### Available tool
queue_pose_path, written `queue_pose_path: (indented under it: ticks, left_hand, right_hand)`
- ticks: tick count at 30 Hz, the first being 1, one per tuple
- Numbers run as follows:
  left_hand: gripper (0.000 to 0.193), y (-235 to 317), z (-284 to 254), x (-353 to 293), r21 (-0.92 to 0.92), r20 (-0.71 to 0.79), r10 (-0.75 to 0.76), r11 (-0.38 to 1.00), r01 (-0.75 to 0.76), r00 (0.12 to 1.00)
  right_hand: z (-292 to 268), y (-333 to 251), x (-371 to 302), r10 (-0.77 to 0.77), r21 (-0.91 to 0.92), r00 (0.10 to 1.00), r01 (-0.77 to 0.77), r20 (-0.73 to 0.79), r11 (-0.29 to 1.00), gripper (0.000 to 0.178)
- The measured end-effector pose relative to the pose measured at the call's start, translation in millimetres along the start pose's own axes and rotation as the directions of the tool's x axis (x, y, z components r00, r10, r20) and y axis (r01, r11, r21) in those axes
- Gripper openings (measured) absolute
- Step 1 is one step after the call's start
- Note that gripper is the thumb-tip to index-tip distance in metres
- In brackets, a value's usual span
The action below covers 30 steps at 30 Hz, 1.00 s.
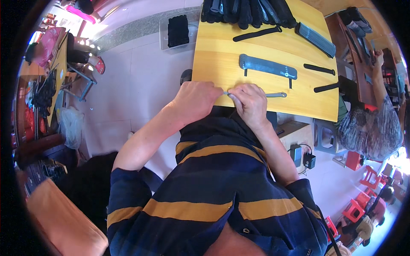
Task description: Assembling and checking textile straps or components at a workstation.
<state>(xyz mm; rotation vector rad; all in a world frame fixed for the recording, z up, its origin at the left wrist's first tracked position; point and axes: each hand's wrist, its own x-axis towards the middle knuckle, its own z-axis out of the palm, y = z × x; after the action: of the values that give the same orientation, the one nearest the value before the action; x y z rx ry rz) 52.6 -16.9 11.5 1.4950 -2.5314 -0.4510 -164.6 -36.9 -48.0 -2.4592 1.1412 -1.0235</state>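
At the near edge of the yellow table [213, 55], my left hand [197, 99] and my right hand [250, 103] are close together with fingers pinched. Between them runs a narrow grey strip [276, 95], whose rounded end with a hole sticks out to the right of my right hand. My fingers hide most of its length. Just beyond my hands lies a wider grey band [268, 66] with rounded ends and two short black tabs underneath. Loose black straps [257, 34] lie farther back, and two black straps [319, 68] lie to the right.
A pile of black straps [247, 13] covers the table's far side, beside a stack of grey bands [315, 39]. Left of the table, a clear plastic bin [164, 40] holds a black bundle [178, 30]. Another person [371, 128] works at a brown table on the right.
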Motion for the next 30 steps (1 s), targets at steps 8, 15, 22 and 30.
queue_pose_path:
  ticks: [8, 15, 22, 30]
  left_hand:
    - [0.013, 7.6, -5.2, 4.7, 0.058, 0.086, -0.030, 0.998, 0.025, 0.996]
    - [0.014, 11.1, -6.1, 6.6, 0.081, 0.127, -0.054, 0.996, 0.044, 0.990]
    - [0.014, 21.0, -15.5, 11.8, 0.110, 0.136, -0.093, 0.991, 0.078, 0.986]
    - [0.013, 25.8, -13.8, 21.4, 0.110, 0.153, -0.077, 0.992, 0.061, 0.985]
  right_hand:
    - [2.0, 0.7, -1.8, -0.006, 0.009, 1.000, 0.006, -0.017, 1.000, 0.008]
    - [2.1, 3.6, -2.1, -0.007, 0.047, 1.000, 0.008, -0.023, 0.999, 0.008]
    - [2.3, 2.1, 0.1, 0.001, 0.073, 0.999, 0.002, -0.034, 0.997, 0.007]
    - [4.1, 2.4, -1.3, 0.013, 0.063, 0.999, -0.010, -0.045, 0.998, 0.007]
